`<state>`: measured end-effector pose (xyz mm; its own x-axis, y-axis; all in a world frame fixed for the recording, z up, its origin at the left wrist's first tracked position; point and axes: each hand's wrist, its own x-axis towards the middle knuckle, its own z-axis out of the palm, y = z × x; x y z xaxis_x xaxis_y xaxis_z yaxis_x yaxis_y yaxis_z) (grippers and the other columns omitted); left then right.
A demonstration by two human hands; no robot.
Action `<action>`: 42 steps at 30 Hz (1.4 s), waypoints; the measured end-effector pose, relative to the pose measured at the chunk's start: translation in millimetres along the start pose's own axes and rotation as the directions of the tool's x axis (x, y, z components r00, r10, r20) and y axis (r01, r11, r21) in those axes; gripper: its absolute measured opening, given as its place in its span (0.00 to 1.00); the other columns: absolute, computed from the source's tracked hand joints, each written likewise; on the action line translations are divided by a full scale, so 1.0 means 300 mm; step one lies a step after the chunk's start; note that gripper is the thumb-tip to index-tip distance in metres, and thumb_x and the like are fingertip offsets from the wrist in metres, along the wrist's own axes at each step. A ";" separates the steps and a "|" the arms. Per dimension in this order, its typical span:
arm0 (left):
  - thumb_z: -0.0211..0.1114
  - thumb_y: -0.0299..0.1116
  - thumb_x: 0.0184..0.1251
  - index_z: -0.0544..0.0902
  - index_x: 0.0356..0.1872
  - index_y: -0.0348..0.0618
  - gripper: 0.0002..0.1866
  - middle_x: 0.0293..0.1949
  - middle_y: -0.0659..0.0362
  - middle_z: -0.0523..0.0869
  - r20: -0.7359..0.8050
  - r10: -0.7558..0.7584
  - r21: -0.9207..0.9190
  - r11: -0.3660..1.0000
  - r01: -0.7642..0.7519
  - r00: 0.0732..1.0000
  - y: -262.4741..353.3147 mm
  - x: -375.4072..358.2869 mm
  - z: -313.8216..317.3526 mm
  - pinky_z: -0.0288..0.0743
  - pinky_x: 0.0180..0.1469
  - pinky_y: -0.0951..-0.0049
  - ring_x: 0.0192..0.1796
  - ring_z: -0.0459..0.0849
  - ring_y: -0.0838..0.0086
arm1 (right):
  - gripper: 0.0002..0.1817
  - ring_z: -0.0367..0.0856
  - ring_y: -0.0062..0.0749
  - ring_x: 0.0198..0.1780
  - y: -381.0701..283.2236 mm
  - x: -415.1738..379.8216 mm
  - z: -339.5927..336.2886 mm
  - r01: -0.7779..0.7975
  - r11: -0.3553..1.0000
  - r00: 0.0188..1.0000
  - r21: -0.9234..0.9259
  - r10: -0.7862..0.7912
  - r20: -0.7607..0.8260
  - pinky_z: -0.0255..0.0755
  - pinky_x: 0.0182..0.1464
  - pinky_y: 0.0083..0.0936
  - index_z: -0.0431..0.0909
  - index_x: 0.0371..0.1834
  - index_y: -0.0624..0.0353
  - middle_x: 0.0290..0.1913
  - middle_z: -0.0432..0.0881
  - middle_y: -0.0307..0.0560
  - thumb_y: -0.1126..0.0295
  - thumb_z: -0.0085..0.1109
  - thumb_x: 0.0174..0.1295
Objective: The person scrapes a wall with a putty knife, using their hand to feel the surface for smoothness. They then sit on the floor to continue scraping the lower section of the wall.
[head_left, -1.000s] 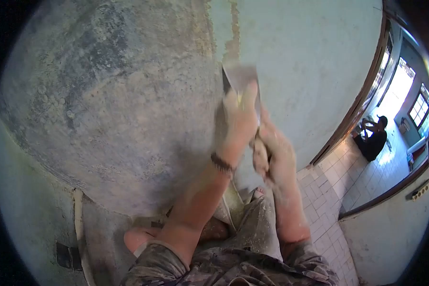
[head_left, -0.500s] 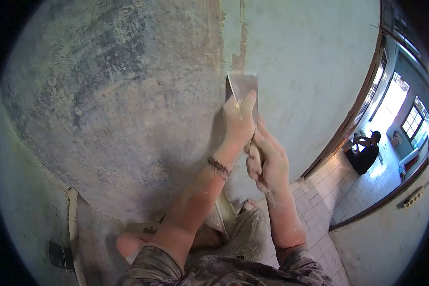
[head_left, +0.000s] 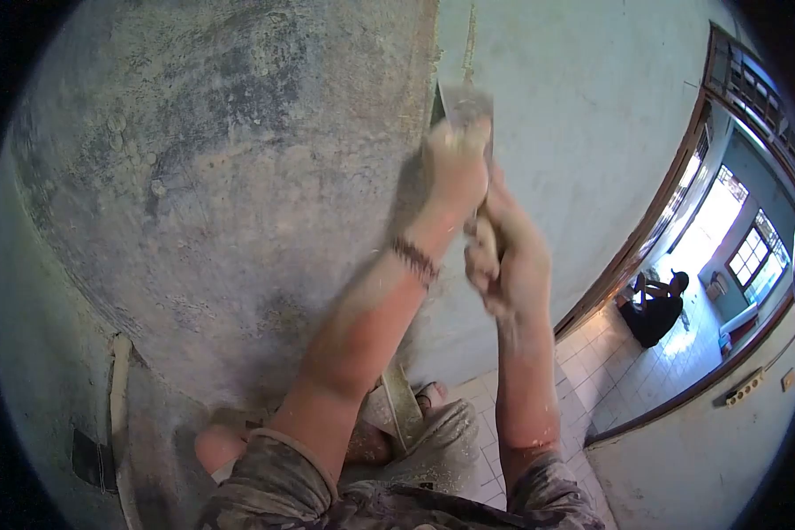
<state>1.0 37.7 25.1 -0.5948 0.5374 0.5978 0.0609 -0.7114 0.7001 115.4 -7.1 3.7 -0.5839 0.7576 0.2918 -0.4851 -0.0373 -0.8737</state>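
A wide metal scraper [head_left: 470,102] rests with its blade against the wall, by the border between bare grey plaster [head_left: 230,185] and pale green paint [head_left: 583,115]. My left hand [head_left: 458,168] is closed on the blade's lower part, and a bracelet circles that wrist. Lower and to the right, my right hand [head_left: 508,243] wraps round the handle end. Motion blurs the blade and the fingers. A narrow strip of missing paint [head_left: 470,40] runs up the wall above the blade.
Beyond a brown door frame [head_left: 632,247] at the right, a person in dark clothes [head_left: 654,311] sits on the tiled floor. A socket strip [head_left: 745,389] is on the low wall at the right. A pipe [head_left: 119,389] runs down at the lower left.
Both hands and the scraper have moved up along the wall. The camera view has shifted slightly, so the doorway and the seated person appear a little further left.
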 end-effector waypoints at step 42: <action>0.61 0.37 0.64 0.78 0.26 0.36 0.14 0.22 0.65 0.76 0.025 -0.028 0.040 0.999 0.027 0.999 0.037 0.012 -0.036 0.66 0.27 0.70 0.25 0.71 0.78 | 0.31 0.62 0.12 0.15 0.045 -0.026 0.054 0.097 0.995 0.994 0.026 -0.095 -0.045 0.57 0.14 0.12 0.55 0.75 0.61 0.25 0.71 0.32 0.63 0.47 0.71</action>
<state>-9.0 26.8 30.9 -0.5758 0.5681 0.5880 0.0770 -0.6783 0.7308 102.9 -24.1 -4.2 -0.5048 0.7865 0.3558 -0.5562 0.0189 -0.8308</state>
